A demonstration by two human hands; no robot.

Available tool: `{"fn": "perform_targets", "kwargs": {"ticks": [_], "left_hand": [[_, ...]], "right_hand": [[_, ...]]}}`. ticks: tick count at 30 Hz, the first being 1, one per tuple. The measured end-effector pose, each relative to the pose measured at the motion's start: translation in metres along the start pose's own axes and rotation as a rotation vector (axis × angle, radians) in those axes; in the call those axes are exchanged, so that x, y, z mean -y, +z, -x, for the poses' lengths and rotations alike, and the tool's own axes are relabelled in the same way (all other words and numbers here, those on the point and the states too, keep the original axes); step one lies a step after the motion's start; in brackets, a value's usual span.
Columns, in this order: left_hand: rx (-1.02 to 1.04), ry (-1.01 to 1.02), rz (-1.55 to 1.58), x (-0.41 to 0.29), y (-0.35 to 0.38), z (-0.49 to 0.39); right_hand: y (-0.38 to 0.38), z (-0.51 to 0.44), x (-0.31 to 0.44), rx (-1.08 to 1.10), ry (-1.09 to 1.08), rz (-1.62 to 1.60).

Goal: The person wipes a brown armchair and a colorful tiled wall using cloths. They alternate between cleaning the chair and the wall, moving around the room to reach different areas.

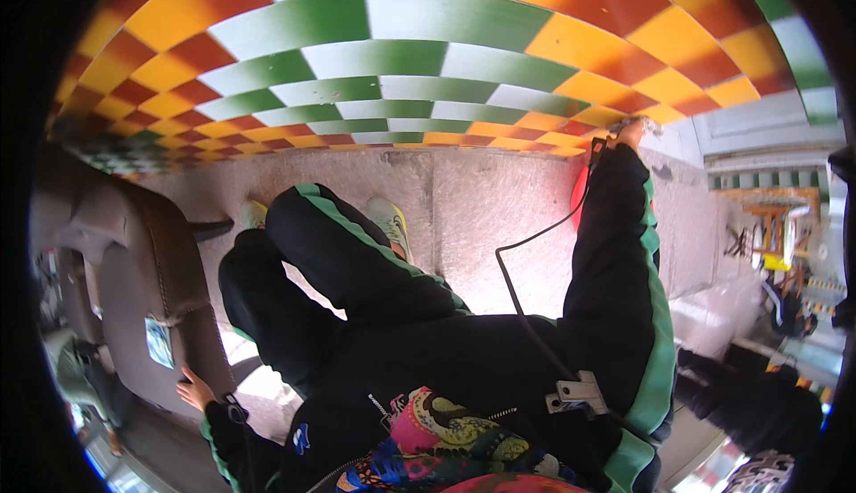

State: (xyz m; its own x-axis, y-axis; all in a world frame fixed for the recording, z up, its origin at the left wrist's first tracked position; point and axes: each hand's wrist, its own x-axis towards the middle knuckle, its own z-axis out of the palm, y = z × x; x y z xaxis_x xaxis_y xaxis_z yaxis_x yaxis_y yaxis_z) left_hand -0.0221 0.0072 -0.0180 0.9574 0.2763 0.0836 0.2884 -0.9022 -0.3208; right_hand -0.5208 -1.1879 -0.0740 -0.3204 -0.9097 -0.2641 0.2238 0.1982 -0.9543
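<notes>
My right hand (627, 133) is stretched out to the wall of coloured tiles (428, 58) and presses a crumpled pale cloth (645, 126) against its lower right part; the fingers are partly hidden. My left hand (195, 391) rests on the edge of a brown upholstered chair (190, 332), fingers slightly spread, holding nothing that I can see. A black cable (503, 250) runs from near my right wrist to a metal clip (576, 394) on my black jacket. Part of a red round object (579, 192) shows behind the right forearm.
The pinkish stone floor (495, 205) lies between my legs and the tiles. A blue-and-white packet or card (160, 342) sits on the chair. Another person in dark clothing (749, 406) is close on the right; others are farther off. Wooden furniture (769, 225) stands at the far right.
</notes>
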Motion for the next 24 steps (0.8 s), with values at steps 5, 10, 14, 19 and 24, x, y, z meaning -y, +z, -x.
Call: {"fn": "perform_targets", "kwargs": {"ticks": [5, 10, 14, 19, 24], "left_hand": [[-0.101, -0.039, 0.061, 0.007, 0.018, -0.001], [-0.024, -0.101, 0.185, 0.006, -0.016, 0.008], [-0.067, -0.092, 0.230, 0.010, -0.035, -0.002], [-0.205, -0.228, 0.205, 0.010, -0.023, -0.007], [-0.400, -0.215, -0.031, -0.014, -0.007, 0.007]], "right_hand": [[0.001, 0.047, 0.020, 0.045, 0.070, -0.018], [0.013, 0.061, -0.009, 0.140, 0.100, 0.061], [0.056, 0.092, -0.058, 0.048, 0.085, -0.108], [0.117, 0.185, -0.089, 0.229, 0.048, 0.023], [0.161, 0.302, -0.082, 0.419, -0.844, 1.937]]}}
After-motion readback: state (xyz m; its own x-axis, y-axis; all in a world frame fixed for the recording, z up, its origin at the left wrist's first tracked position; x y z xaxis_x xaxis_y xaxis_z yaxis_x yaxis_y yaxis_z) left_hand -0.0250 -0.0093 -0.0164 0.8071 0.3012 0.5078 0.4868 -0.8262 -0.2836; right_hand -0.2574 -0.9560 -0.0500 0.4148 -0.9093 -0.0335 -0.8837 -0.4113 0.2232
